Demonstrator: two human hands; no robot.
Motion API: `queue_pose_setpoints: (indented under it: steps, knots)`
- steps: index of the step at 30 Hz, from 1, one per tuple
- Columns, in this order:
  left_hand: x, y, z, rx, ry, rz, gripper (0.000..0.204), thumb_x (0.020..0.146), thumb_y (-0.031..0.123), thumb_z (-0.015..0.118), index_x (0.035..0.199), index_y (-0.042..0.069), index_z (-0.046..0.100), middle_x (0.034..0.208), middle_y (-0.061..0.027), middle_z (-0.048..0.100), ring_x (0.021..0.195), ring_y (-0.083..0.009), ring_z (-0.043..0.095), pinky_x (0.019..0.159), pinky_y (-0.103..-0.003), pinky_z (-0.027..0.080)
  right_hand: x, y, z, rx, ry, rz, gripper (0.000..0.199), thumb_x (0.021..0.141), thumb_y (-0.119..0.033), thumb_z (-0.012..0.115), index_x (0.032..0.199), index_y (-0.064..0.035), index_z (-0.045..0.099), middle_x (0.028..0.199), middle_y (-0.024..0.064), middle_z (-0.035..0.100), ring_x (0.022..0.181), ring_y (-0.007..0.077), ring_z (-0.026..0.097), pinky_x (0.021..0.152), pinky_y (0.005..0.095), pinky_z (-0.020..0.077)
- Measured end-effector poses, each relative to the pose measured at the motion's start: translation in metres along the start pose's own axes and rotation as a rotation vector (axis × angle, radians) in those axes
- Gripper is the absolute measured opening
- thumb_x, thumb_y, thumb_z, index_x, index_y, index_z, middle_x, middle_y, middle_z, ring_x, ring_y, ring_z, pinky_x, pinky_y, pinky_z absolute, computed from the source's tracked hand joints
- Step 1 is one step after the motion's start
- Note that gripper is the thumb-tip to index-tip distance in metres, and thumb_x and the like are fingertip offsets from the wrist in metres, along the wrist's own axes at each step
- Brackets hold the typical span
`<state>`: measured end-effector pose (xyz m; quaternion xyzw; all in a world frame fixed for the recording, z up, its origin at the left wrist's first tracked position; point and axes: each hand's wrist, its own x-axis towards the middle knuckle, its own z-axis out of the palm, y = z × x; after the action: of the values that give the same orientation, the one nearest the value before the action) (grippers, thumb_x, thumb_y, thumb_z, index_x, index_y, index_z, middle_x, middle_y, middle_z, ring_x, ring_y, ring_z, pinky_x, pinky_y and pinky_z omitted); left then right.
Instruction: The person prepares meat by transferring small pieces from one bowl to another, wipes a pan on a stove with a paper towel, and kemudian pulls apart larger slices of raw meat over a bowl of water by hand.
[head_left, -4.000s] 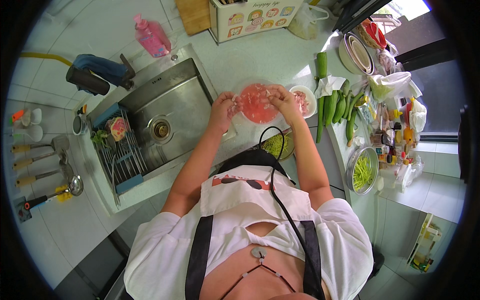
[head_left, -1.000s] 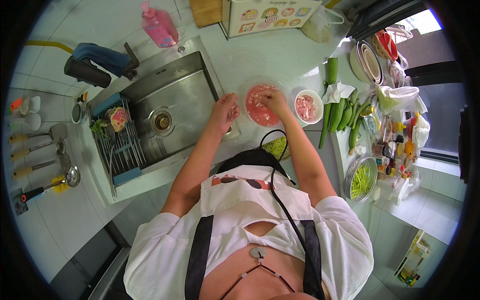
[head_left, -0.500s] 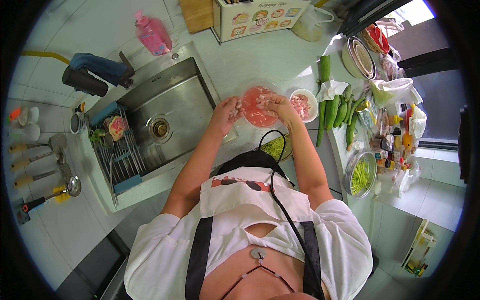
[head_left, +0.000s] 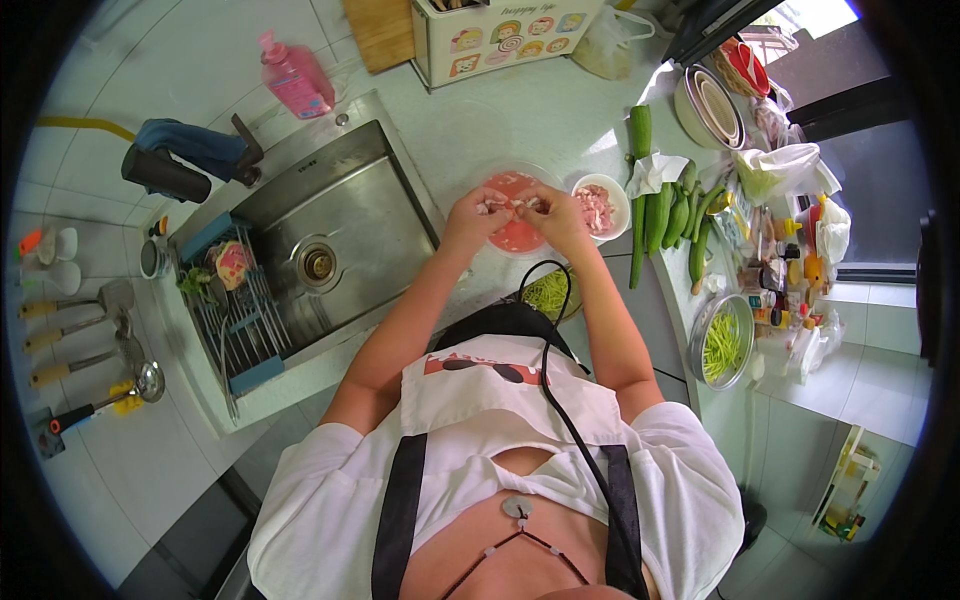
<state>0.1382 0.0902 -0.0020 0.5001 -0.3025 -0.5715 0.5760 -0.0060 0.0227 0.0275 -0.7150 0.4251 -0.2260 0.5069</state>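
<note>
A clear bowl (head_left: pixel 537 168) of pink, cloudy water (head_left: pixel 514 238) stands on the counter just right of the sink. Over it, my left hand (head_left: pixel 466 222) has its fingers closed on pale pink pieces of raw meat (head_left: pixel 488 208). My right hand (head_left: pixel 561 220) pinches more raw meat (head_left: pixel 528 205), and the two sets of fingertips nearly meet above the water. Close by my right hand, a white bowl (head_left: pixel 625 218) holds cut pink meat (head_left: pixel 596 209). How many pieces each hand holds is hidden by the fingers.
The steel sink (head_left: pixel 365 215) with a dish rack (head_left: pixel 258 300) lies left. Green cucumbers or gourds (head_left: pixel 657 222) lie right, beyond the white bowl. A colander (head_left: pixel 742 312) holds shredded green vegetable; a second container of shreds (head_left: pixel 550 292) sits below the counter edge. A pink pump bottle (head_left: pixel 298 80) stands behind the sink.
Both hands have drawn closer together over the clear bowl. My left hand has moved right, from the bowl's left rim to above the water. The view has shifted slightly.
</note>
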Motion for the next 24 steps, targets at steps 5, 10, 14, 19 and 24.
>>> queue_pose_setpoints:
  steps: [5,10,14,19,24]
  knots:
    - [0.003,-0.003,0.002,0.062,0.023,-0.037,0.016,0.072,0.002,0.061,0.086,-0.001,0.054,0.074,-0.0048,0.057,0.061,-0.0074,0.052,0.054,-0.02,0.042,-0.009,-0.034,0.003,-0.302,0.055,0.019,0.015,0.07,-0.01,0.066,0.078,-0.0037,0.056,0.063,0.0085,0.056,0.056,0.0153,0.053,0.054,0.0265,0.043]
    - [0.001,0.004,0.002,0.076,0.016,-0.101,0.013,0.075,0.005,0.059,0.087,0.002,0.055,0.075,-0.004,0.057,0.061,-0.0085,0.053,0.054,-0.021,0.043,-0.009,-0.03,0.004,-0.28,0.086,-0.017,0.015,0.069,-0.009,0.066,0.077,-0.0039,0.055,0.063,0.0084,0.056,0.056,0.0162,0.053,0.055,0.0268,0.0431]
    - [0.001,-0.001,-0.005,-0.245,0.01,-0.187,0.011,0.077,0.006,0.056,0.086,0.001,0.056,0.079,-0.0068,0.059,0.064,-0.0111,0.055,0.055,-0.022,0.045,-0.009,-0.02,0.001,-0.183,0.075,-0.01,0.012,0.071,-0.007,0.063,0.081,-0.0046,0.058,0.067,0.0091,0.059,0.059,0.0153,0.055,0.056,0.0266,0.0436]
    - [0.003,-0.003,-0.015,-0.446,-0.002,-0.275,0.012,0.077,0.003,0.051,0.087,0.0,0.056,0.081,-0.008,0.059,0.067,-0.014,0.057,0.061,-0.024,0.049,-0.006,0.004,-0.003,-0.024,0.036,0.057,0.014,0.075,-0.004,0.057,0.089,-0.0027,0.061,0.076,0.0093,0.064,0.067,0.0129,0.059,0.059,0.025,0.0448]
    - [0.001,-0.001,-0.016,-0.493,-0.003,-0.266,0.014,0.076,0.002,0.048,0.088,-0.001,0.055,0.079,-0.0076,0.058,0.067,-0.0142,0.057,0.062,-0.024,0.049,-0.005,0.011,-0.003,-0.013,0.074,0.023,0.013,0.078,-0.002,0.054,0.089,0.0003,0.06,0.078,0.0081,0.064,0.069,0.0114,0.06,0.06,0.0226,0.0448]
